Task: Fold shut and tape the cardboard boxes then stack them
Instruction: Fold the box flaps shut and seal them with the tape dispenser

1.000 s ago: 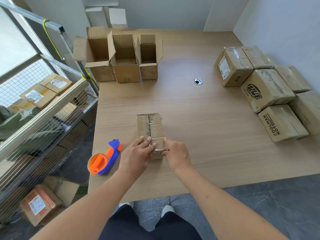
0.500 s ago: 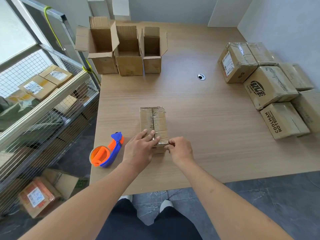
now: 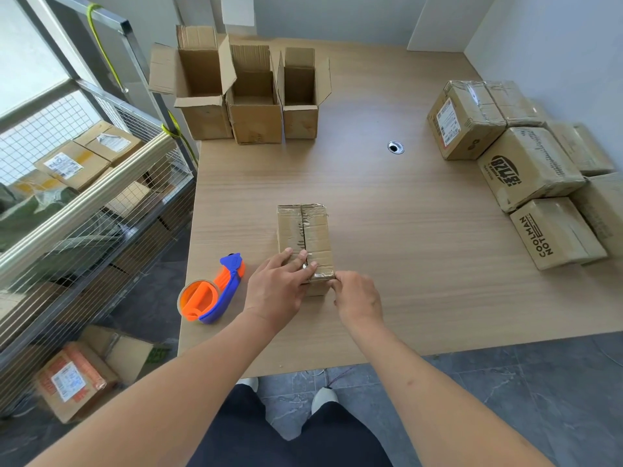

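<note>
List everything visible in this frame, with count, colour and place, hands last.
closed box: 1, brown, near table centre, flaps shut
tape dispenser: 1, orange and blue, left of closed box
open boxes: 3, brown, far left of table
taped boxes: at least 7, brown, right side by wall
table: 1, light wood
wire shelf: 1, metal, left, holding labelled boxes
floor boxes: 2, brown, lower left
left hand: fingers flat on closed box's near end
right hand: pinching box's near right corner
</note>
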Available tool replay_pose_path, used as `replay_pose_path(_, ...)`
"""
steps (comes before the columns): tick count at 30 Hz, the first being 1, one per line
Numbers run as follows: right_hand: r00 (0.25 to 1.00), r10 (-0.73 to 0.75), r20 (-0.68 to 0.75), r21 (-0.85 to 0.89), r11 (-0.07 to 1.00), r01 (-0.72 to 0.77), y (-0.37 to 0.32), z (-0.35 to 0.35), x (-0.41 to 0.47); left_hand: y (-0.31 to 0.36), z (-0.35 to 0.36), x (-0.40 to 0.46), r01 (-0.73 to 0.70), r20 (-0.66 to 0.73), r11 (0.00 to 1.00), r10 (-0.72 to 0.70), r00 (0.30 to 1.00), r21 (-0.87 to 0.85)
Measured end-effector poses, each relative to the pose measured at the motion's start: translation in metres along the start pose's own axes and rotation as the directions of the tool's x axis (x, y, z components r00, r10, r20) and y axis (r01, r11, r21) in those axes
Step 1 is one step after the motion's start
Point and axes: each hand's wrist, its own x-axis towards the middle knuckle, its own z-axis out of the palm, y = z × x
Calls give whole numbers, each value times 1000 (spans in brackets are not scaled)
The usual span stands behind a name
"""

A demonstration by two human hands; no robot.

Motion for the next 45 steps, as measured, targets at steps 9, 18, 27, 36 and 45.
replay_pose_path(9, 996, -80, 47, -263, 961, 89, 1, -9, 9, -51, -26, 6, -169, 286, 974, 206, 936, -150)
replay_pose_path(18, 984, -167, 61, -208, 962, 176, -5, -5, 11, -44, -17, -4, -122, 163, 957, 169, 972, -264)
replay_pose_path(27, 876, -482, 10, -228, 852, 471, -2, 7, 13, -66, -24, 11, -168, 300, 945, 253, 920, -280)
replay_pose_path(36, 920, -391, 10, -106, 915, 390, -10, -5, 14, -66, -28, 19, -121, 352, 935, 243, 904, -333)
replay_pose_path(45, 972, -222, 72, -224, 946, 233, -57, 6, 19, -94, -59, 16, -17, 309, 972, 92, 947, -235)
